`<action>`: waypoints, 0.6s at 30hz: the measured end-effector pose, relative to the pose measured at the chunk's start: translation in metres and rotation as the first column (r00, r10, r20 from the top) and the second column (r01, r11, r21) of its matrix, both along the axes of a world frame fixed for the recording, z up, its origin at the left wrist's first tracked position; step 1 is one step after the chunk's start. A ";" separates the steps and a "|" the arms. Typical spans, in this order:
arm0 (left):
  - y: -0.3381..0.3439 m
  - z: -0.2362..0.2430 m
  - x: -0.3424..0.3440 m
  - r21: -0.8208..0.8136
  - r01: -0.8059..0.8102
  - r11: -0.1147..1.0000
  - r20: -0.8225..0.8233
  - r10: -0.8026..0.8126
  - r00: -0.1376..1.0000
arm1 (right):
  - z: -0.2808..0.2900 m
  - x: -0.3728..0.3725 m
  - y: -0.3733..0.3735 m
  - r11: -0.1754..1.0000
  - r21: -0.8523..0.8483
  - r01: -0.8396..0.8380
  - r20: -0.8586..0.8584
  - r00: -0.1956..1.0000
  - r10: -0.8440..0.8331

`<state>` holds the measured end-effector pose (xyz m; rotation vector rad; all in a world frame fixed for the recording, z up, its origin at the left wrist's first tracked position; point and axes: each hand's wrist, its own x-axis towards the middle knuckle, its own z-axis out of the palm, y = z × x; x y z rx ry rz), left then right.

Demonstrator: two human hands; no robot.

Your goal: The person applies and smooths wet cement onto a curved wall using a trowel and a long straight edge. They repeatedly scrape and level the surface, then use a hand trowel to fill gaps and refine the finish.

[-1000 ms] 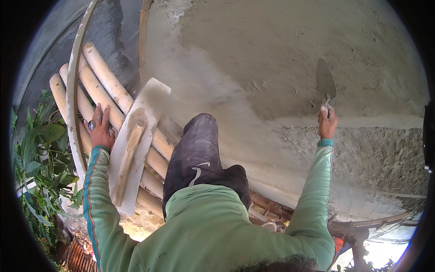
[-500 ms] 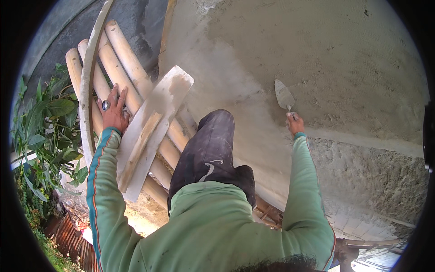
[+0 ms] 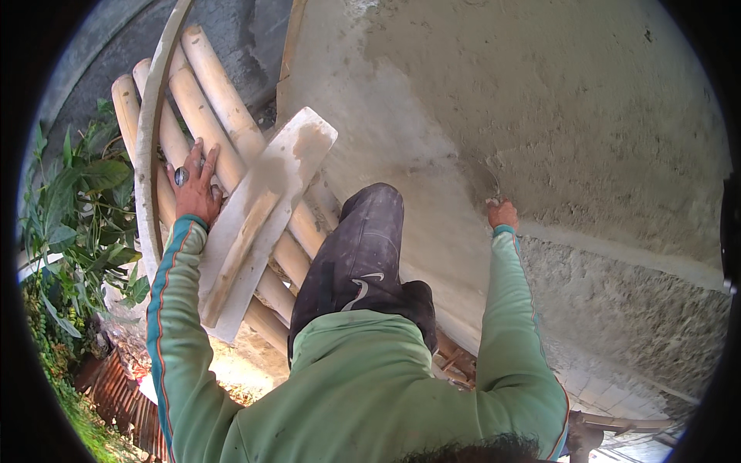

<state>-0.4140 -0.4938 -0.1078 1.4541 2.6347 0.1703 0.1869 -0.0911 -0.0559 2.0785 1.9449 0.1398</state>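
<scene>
My left hand (image 3: 197, 185) lies on the bamboo poles (image 3: 202, 104) with its fingers spread, a ring on one of them. Its thumb side is close to the edge of a pale, mortar-smeared float board (image 3: 297, 147), which rests across the poles with its wooden handle (image 3: 241, 258) facing up. Over on the right, my right hand (image 3: 502, 214) is closed around the handle of a pointed trowel (image 3: 495, 184). The trowel's blade is turned nearly edge-on against the grey plastered wall (image 3: 571, 116) and is hard to make out there.
A curved pale strip (image 3: 148, 154) crosses the poles beside my left hand. Leafy plants (image 3: 93, 193) grow at the left, above rusty corrugated sheeting (image 3: 127, 397). Below the smooth plaster is a rough wall band (image 3: 633, 301). My bent knee (image 3: 374, 204) stands between board and wall.
The trowel blade has turned from flat-on to nearly edge-on. My right hand has dipped slightly and rotated. My left hand remains on the poles.
</scene>
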 end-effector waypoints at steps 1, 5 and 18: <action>0.002 -0.002 -0.001 0.017 0.003 1.000 0.005 -0.003 1.000 | 0.006 0.010 -0.002 0.997 0.077 -0.024 -0.023 0.999 0.026; -0.004 -0.005 0.000 0.020 -0.020 1.000 0.022 0.019 1.000 | 0.058 0.008 -0.022 0.990 0.136 -0.039 -0.114 0.992 0.054; 0.006 0.000 -0.003 -0.011 0.004 1.000 0.027 -0.004 1.000 | -0.022 -0.052 0.015 0.996 0.070 -0.059 -0.088 0.994 0.065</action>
